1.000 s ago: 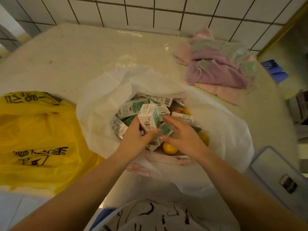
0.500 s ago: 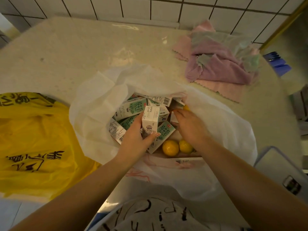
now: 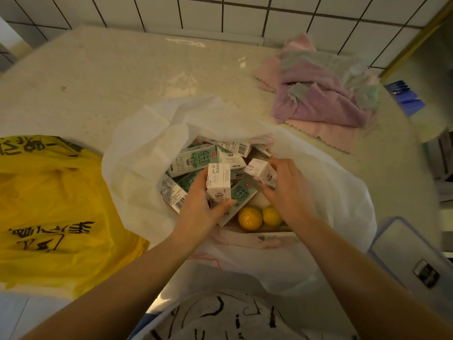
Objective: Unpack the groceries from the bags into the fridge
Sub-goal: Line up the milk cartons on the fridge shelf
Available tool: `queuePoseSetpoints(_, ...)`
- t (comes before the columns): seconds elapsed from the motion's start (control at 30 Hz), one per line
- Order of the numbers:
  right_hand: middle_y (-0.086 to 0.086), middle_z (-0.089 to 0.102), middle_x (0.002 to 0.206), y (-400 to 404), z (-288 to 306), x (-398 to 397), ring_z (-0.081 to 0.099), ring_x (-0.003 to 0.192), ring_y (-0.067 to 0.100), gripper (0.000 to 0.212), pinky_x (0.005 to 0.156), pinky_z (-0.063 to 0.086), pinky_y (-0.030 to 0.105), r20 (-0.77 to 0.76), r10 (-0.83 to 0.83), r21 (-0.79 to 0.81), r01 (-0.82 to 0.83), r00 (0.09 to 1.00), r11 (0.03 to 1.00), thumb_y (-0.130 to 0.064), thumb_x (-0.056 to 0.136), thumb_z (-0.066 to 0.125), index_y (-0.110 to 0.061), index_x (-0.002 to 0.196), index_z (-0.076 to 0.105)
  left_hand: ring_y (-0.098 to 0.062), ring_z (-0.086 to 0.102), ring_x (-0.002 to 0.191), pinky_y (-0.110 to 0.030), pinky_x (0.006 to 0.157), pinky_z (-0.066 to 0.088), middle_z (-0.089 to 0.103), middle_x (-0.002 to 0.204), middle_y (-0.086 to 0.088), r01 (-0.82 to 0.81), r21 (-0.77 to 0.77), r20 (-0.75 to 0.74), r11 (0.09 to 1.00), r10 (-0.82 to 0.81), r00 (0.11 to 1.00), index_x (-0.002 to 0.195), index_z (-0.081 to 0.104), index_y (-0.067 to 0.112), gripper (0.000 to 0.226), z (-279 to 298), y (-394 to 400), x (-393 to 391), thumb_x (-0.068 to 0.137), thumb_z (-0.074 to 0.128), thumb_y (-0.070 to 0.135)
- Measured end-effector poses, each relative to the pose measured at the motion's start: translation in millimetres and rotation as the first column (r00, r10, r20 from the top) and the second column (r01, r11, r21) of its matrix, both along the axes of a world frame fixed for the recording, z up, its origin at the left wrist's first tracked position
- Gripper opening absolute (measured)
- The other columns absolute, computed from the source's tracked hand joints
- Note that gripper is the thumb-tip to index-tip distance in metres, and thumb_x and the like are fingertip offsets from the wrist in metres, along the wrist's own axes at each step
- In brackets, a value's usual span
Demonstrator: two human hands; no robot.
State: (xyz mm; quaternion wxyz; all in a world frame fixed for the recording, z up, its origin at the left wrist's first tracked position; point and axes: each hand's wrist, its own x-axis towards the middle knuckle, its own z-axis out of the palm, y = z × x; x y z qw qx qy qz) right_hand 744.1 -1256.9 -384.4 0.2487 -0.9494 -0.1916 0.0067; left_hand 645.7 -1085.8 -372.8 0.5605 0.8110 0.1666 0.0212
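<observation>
An open white plastic bag (image 3: 137, 153) lies on the counter, filled with several small green-and-white milk cartons (image 3: 196, 158) and two oranges (image 3: 250, 218). My left hand (image 3: 198, 209) grips two upright milk cartons (image 3: 218, 182) held together above the pile. My right hand (image 3: 286, 192) grips another milk carton (image 3: 261, 171), tilted, just to the right of them. A yellow plastic bag (image 3: 54, 207) with black lettering lies to the left, its contents hidden.
A heap of pink, purple and grey cloths (image 3: 326, 94) lies at the back right of the beige counter (image 3: 98, 77). A tiled wall (image 3: 220, 13) runs behind. A grey lidded box (image 3: 411, 258) sits at the right front edge.
My right hand has lifted a milk carton out of the pile and now holds it beside the cartons in my left hand. The left hand has stayed nearly still.
</observation>
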Motion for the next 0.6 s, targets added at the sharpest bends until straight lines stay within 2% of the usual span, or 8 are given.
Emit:
queuePoseSetpoints(0.1,-0.01,0.049,0.107,3.8,17.1,-11.9,0.054,0.095,0.008,0.048,0.072,0.046,0.02,-0.139,-0.116,0.27,0.15,0.984,0.951,-0.033,0.075,0.074,-0.023,0.114,0.048,0.008,0.044,0.111,-0.016,0.09,0.043,0.044,0.114,0.03,-0.021,-0.029,0.0,0.999,0.021,1.0,0.125,0.033,0.037,0.071,-0.9,-1.3,-3.2,0.073,0.078,0.016)
queuePoseSetpoints(0.2,-0.021,0.049,0.1,17.4,28.8,-23.9,0.056,0.093,-0.005,0.05,0.075,0.048,0.012,-0.291,-0.134,0.449,0.259,0.947,0.855,-0.029,0.073,0.076,-0.033,0.108,0.041,0.024,0.044,0.099,-0.004,0.079,0.042,0.044,0.106,0.034,-0.023,-0.023,0.001,0.999,0.023,1.0,0.117,0.034,0.039,0.069,-1.1,-2.8,-6.4,0.072,0.079,0.012)
queuePoseSetpoints(0.27,-0.024,0.05,0.099,26.1,28.2,-31.3,0.052,0.094,-0.015,0.052,0.076,0.047,0.008,-0.32,-0.111,0.503,0.268,0.941,0.822,-0.022,0.073,0.078,-0.032,0.108,0.04,0.027,0.041,0.096,-0.002,0.076,0.04,0.044,0.103,0.034,-0.025,-0.001,-0.002,1.0,0.025,1.0,0.116,0.034,0.038,0.068,-2.2,-3.1,-7.8,0.071,0.079,0.013)
queuePoseSetpoints(0.33,-0.021,0.052,0.108,31.4,22.5,-37.2,0.054,0.101,-0.007,0.052,0.082,0.051,0.016,-0.337,-0.077,0.534,0.258,0.938,0.805,-0.02,0.074,0.078,-0.03,0.108,0.04,0.025,0.041,0.095,-0.003,0.075,0.04,0.043,0.103,0.033,-0.026,0.027,-0.003,0.999,0.026,1.0,0.116,0.034,0.037,0.068,-2.9,-3.0,-7.7,0.071,0.08,0.015)
queuePoseSetpoints(0.4,-0.015,0.052,0.122,32.4,14.3,-41.6,0.052,0.109,-0.002,0.049,0.084,0.05,0.016,-0.356,-0.044,0.526,0.239,0.933,0.816,-0.019,0.075,0.077,-0.028,0.106,0.04,0.026,0.04,0.094,-0.001,0.075,0.038,0.042,0.103,0.033,-0.023,0.054,0.009,0.998,0.022,1.0,0.116,0.034,0.035,0.069,-2.9,-3.3,-6.5,0.07,0.081,0.015)
queuePoseSetpoints(0.5,-0.007,0.052,0.133,26.5,6.4,-43.3,0.054,0.116,0.004,0.05,0.088,0.053,0.027,-0.416,0.026,0.545,0.226,0.909,0.808,-0.016,0.074,0.077,-0.034,0.1,0.038,0.021,0.04,0.094,0.004,0.077,0.032,0.041,0.106,0.029,-0.01,0.095,0.023,0.995,0.007,1.0,0.119,0.034,0.033,0.069,-4.7,-3.9,-7.0,0.07,0.081,0.017)
queuePoseSetpoints(0.6,-0.023,0.051,0.125,16.3,9.8,-35.7,0.05,0.117,-0.004,0.067,0.094,0.051,0.034,-0.441,0.161,0.543,0.12,0.883,0.831,-0.013,0.071,0.08,-0.045,0.112,0.037,0.01,0.037,0.106,0.001,0.079,0.032,0.042,0.116,0.02,0.011,0.122,0.008,0.992,-0.012,1.0,0.125,0.034,0.034,0.072,-7.3,-5.0,-9.6,0.071,0.08,0.022)
